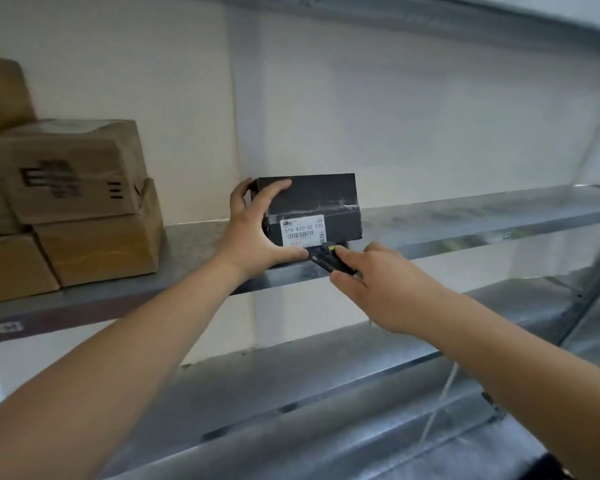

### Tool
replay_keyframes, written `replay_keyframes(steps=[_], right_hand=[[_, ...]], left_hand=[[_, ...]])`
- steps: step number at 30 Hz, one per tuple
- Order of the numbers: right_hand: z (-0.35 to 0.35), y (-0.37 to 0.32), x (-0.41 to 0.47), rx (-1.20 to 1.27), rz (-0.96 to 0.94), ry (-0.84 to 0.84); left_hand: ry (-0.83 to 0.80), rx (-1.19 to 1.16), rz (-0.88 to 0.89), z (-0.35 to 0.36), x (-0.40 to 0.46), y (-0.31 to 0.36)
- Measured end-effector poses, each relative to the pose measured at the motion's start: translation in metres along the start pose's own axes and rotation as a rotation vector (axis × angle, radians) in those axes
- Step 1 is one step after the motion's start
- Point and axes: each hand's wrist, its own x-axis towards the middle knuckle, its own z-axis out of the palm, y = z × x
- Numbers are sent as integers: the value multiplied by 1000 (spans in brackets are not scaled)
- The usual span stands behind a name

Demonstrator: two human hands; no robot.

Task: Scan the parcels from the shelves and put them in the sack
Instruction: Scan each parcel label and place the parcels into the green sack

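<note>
Where brown boxes point(70, 202) crowd left

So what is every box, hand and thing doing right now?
Black parcel: tilted on the shelf, white label facing the camera.
Left hand: grips the parcel's left end.
Right hand: holds the scanner under the label.
Brown boxes: stacked, untouched.
Shelf: holding the parcels.

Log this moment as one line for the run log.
left hand holds black parcel on shelf | right hand aims scanner at label
</note>
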Motion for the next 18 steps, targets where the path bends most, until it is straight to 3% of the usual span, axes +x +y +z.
replay_keyframes(steps=[7, 18], right_hand=[[6, -22, -47, -168, 137, -89], [15, -49, -75, -235, 191, -130]], left_hand=[[-67, 18, 120, -3, -2, -7], [-80, 6, 196, -9, -6, -5]])
